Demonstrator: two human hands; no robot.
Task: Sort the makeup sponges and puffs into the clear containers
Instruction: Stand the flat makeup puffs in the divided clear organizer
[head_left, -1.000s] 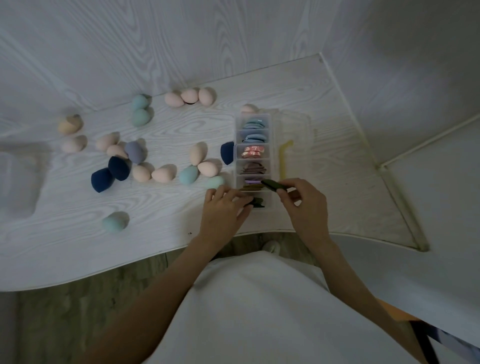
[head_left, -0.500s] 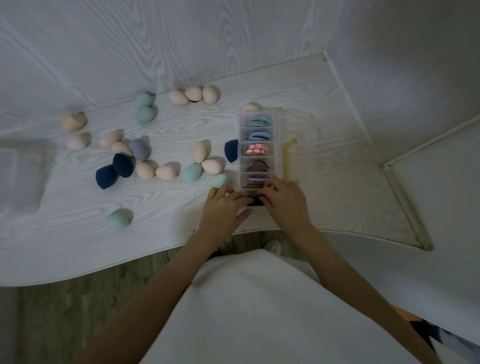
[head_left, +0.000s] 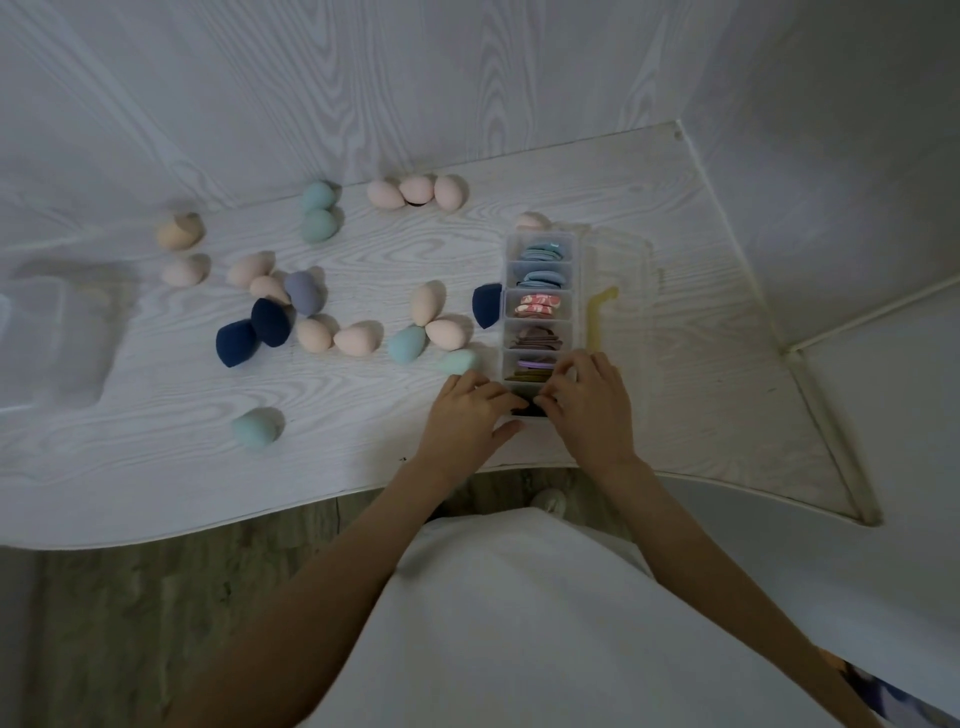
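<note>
The clear box (head_left: 540, 312) lies on the worktop (head_left: 363, 441), long axis running away from the person, puffs (head_left: 540, 306) stacked in its compartments. Both hands, left (head_left: 467, 415) and right (head_left: 589, 405), curl fingers at its nearest compartment, pressing a dark puff (head_left: 530, 408). Egg-shaped sponges (head_left: 358, 338) lie scattered left.

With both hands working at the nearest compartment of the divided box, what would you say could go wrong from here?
1. The left hand and right hand crowd the nearest compartment of the clear divided box, which sits near the table edge; a hard push might slide it off.
2. The mint sponge lies right beside the left hand, so a careless move could knock it away.
3. The dark puffs are mostly hidden under the fingers, so they may end up seated unevenly.
</note>
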